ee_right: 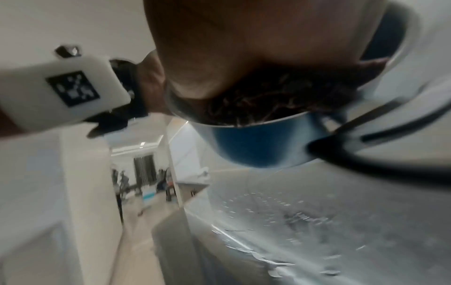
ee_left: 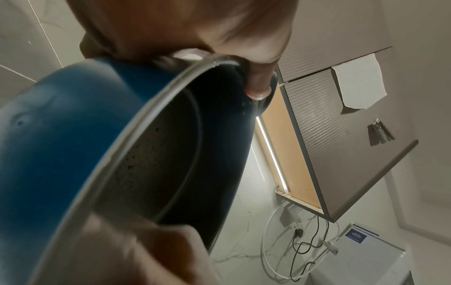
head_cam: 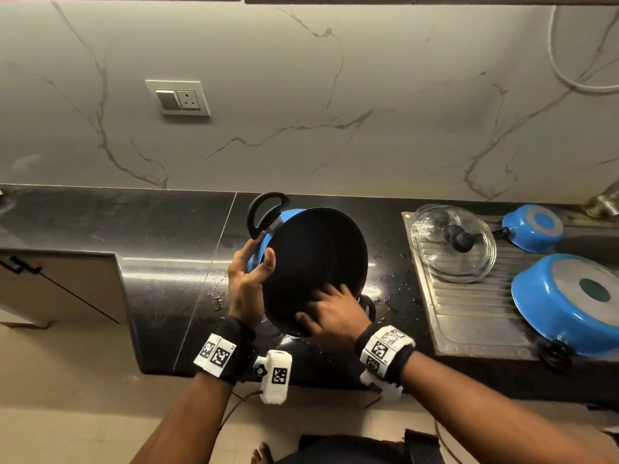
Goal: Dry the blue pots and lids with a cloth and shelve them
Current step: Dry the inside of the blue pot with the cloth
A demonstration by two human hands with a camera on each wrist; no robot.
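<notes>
A blue pot [head_cam: 315,262] with a black inside is held tilted above the counter, its opening turned toward me. My left hand [head_cam: 249,272] grips its left rim, thumb [ee_left: 258,83] hooked over the edge and fingers behind the blue wall [ee_left: 61,135]. My right hand [head_cam: 335,309] lies inside the lower part of the pot with fingers spread and blurred. In the right wrist view a dark fibrous cloth [ee_right: 268,102] shows under the palm [ee_right: 256,48], against the pot [ee_right: 256,146]. One black loop handle [head_cam: 264,212] sticks up at the top left.
A steel drainboard [head_cam: 469,316] on the right carries a glass lid [head_cam: 455,242], a small upturned blue pan [head_cam: 534,227] and a large upturned blue pot [head_cam: 569,303]. Water drops dot the black counter [head_cam: 150,229]. A wall socket [head_cam: 177,98] sits above.
</notes>
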